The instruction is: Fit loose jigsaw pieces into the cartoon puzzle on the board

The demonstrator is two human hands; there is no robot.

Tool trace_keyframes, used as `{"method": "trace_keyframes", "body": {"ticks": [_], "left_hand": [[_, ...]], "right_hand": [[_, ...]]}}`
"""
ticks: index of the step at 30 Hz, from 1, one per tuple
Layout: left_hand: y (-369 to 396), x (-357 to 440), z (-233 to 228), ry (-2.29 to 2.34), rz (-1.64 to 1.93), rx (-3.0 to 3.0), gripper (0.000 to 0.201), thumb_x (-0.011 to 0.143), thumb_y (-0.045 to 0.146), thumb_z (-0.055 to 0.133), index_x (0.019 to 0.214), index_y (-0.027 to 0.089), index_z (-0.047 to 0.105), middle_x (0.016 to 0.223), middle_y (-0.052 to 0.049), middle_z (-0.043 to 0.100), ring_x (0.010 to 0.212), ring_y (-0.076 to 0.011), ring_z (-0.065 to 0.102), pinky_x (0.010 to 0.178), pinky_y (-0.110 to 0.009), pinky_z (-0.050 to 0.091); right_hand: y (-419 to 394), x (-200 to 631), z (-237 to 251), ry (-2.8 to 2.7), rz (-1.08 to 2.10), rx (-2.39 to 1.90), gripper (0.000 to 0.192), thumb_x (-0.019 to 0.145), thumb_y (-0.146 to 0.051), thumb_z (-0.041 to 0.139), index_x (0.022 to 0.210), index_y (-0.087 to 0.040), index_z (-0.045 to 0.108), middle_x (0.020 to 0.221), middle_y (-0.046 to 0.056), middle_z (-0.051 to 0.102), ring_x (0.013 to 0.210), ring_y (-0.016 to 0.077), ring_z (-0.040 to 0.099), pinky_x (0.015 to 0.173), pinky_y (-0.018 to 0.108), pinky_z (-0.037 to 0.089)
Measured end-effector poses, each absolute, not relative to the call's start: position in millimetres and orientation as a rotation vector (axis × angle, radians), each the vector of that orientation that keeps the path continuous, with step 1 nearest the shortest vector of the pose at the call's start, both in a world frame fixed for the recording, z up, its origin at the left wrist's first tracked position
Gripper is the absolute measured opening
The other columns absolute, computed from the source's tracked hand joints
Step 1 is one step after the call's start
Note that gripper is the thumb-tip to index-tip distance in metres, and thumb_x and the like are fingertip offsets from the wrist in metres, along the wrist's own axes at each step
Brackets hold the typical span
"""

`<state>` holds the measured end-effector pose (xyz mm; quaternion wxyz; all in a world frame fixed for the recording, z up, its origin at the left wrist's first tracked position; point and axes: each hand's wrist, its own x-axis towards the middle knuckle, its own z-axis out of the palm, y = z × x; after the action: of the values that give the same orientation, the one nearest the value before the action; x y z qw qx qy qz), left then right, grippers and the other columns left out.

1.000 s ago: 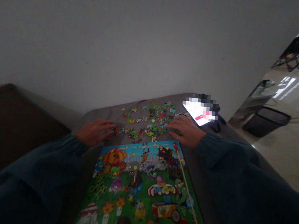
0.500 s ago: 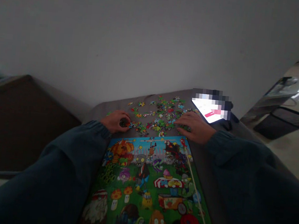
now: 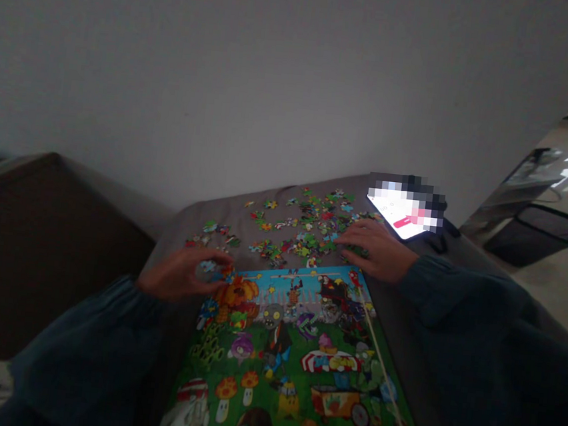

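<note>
My left hand is at the top left corner of a colourful picture board printed with cartoon zombies and plants. Its thumb and fingers curve round an orange-and-blue jigsaw piece at the fingertips. A pale blue jigsaw piece shows in the gap of that hand; whether it is held or lying there I cannot tell. My right hand rests with fingers apart at the right side of a spread of loose jigsaw pieces, its fingertips touching some of them.
A smaller group of jigsaw pieces lies beyond my left hand. A lit phone sits at the back right of the grey cloth surface. A pale wall rises behind, with a dark brown panel on the left.
My left hand has moved left and toward me, from the loose pieces to the board's corner, uncovering a small group of pieces. My right hand stays nearly in place.
</note>
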<state>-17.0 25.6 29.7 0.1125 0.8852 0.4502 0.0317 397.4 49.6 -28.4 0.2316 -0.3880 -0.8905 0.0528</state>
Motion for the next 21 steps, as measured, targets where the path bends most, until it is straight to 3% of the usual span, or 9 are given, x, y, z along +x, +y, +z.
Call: {"method": "trace_keyframes", "body": {"ticks": [7, 10, 14, 21], "left_hand": [[-7.3, -27.6, 9.1, 1.308, 0.171, 2.476, 0.043, 0.082, 0.049, 0.063, 0.119, 0.027, 0.064, 0.112, -0.004, 0.073, 0.099, -0.0224, 0.069, 0.091, -0.035, 0.054], [-8.5, -30.5, 9.5, 1.235, 0.192, 2.463, 0.042, 0.086, 0.041, 0.060, 0.126, 0.029, 0.061, 0.113, -0.003, 0.072, 0.096, -0.0208, 0.070, 0.088, -0.033, 0.055], [-13.0, -26.4, 11.5, 1.010, 0.292, 2.544, 0.038, 0.095, 0.025, 0.048, 0.131, 0.033, 0.056, 0.128, -0.001, 0.065, 0.111, -0.0188, 0.063, 0.097, -0.037, 0.050], [-24.1, -10.9, 7.7, 1.241, 0.209, 2.597, 0.041, 0.088, 0.041, 0.062, 0.126, 0.025, 0.061, 0.109, -0.005, 0.068, 0.098, -0.0223, 0.063, 0.089, -0.037, 0.052]], "right_hand": [[47.1, 393.9, -26.5, -2.428, 0.099, -1.045, 0.031, 0.091, -0.030, 0.050, 0.113, -0.020, 0.069, 0.104, 0.010, 0.069, 0.107, 0.0274, 0.054, 0.096, 0.049, 0.042], [46.5, 393.2, -26.0, -2.434, 0.086, -1.033, 0.030, 0.091, -0.030, 0.050, 0.112, -0.020, 0.069, 0.105, 0.010, 0.069, 0.106, 0.0277, 0.055, 0.094, 0.049, 0.043], [46.5, 392.8, -27.7, -2.428, 0.070, -1.017, 0.030, 0.092, -0.030, 0.049, 0.111, -0.020, 0.070, 0.104, 0.010, 0.069, 0.104, 0.0280, 0.056, 0.092, 0.050, 0.045], [47.3, 394.0, -29.6, -2.426, 0.056, -1.023, 0.028, 0.092, -0.031, 0.051, 0.109, -0.020, 0.070, 0.104, 0.010, 0.069, 0.104, 0.0275, 0.057, 0.093, 0.048, 0.046]]}}
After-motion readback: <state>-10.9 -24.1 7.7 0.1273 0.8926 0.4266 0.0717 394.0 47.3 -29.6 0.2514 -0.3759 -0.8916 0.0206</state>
